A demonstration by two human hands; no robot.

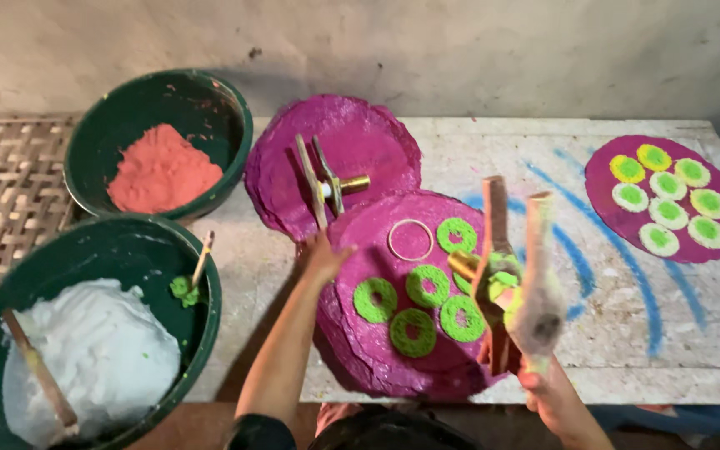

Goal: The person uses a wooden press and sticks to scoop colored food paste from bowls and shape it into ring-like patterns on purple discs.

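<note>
Under the left hand (pixel 324 254), purple disc (pixel 360 350) with green rings (pixel 375 299).

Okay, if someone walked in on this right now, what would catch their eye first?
Probably the magenta disc at centre, dotted with bright green rings, where the left hand rests on its edge and the right hand holds a wooden press tool. Next, the green bowls at left, one of white paste, one of orange-pink powder.

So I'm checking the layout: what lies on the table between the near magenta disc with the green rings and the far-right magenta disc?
In the head view, only bare table top painted with curved blue streaks lies between the near magenta disc and the far-right disc.
</note>
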